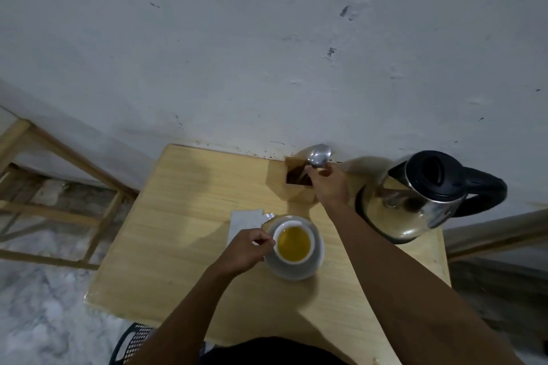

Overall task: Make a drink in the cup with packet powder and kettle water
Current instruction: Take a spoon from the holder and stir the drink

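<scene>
Currently a pale wooden counter (pixel 178 246) is standing pushed against a scuffed grey-white wall (pixel 267 38), which is filling the upper half of the view. A mottled stone floor (pixel 38 290) is showing at nine o'clock of the counter, where a bare wooden frame (pixel 59 151) is leaning near the wall. A black perforated plastic crate (pixel 133 341) is peeking out under the counter's near edge at seven o'clock.

A white cup (pixel 292 224) is sitting upright on a white saucer (pixel 296 272) near the middle of the counter, holding a yellow-green drink (pixel 293 243). The left hand (pixel 246 249) is reaching in from seven o'clock and its curled fingers are pinching the cup at its nine o'clock side. A torn silvery-white packet (pixel 243 222) is lying flat at ten o'clock of the cup, just beside the saucer. Its long axis is running roughly twelve to six, with the ragged end toward the wall and the near end hidden behind the left hand.

A small open wooden box (pixel 296 195) is standing at twelve o'clock of the cup, against the wall. The right hand (pixel 329 184) is hovering over the box, pinching a metal spoon (pixel 319 155) by the neck. The spoon's bowl is pointing up toward one o'clock and its handle is slanting down into the box toward seven.

A steel kettle (pixel 415 201) with a black lid is resting on its base at two o'clock of the cup, with its handle pointing to three o'clock.
</scene>
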`<state>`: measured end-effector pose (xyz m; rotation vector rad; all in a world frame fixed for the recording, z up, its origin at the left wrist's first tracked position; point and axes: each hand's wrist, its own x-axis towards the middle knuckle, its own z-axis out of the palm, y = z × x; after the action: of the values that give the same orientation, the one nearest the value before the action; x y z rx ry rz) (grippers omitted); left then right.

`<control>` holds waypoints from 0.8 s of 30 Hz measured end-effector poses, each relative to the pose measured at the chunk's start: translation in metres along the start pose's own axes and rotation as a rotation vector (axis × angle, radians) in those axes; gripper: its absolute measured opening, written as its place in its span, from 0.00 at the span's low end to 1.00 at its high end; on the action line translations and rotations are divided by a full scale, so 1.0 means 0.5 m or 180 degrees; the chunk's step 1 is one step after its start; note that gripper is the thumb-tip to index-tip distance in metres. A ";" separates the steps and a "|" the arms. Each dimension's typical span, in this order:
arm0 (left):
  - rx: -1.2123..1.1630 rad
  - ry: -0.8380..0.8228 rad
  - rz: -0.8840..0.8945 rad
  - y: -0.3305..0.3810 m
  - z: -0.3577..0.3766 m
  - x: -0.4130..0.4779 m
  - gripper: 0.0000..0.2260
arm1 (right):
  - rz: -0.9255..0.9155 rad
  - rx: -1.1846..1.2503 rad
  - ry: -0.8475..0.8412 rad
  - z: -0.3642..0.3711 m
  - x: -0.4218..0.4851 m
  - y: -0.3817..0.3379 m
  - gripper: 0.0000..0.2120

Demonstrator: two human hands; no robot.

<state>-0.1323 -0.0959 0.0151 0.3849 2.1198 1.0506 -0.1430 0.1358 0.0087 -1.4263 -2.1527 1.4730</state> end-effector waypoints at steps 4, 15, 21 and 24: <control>0.0080 -0.0202 0.0077 -0.007 -0.010 0.013 0.05 | -0.0005 -0.0095 0.0340 0.012 -0.004 0.002 0.11; -0.0009 -0.0284 0.0166 -0.020 -0.009 0.018 0.07 | -0.0362 -0.0183 0.0777 0.026 -0.013 0.012 0.10; -0.0046 -0.0277 0.0115 -0.016 -0.008 0.013 0.06 | -0.0356 0.0026 0.0909 0.027 -0.017 0.009 0.12; -0.0072 -0.0258 0.0104 -0.020 -0.007 0.017 0.07 | -0.0512 0.0379 0.0877 0.018 -0.026 -0.005 0.11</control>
<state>-0.1403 -0.0996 0.0049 0.4453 2.0345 1.0591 -0.1429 0.1200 0.0109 -1.2966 -1.9293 1.2447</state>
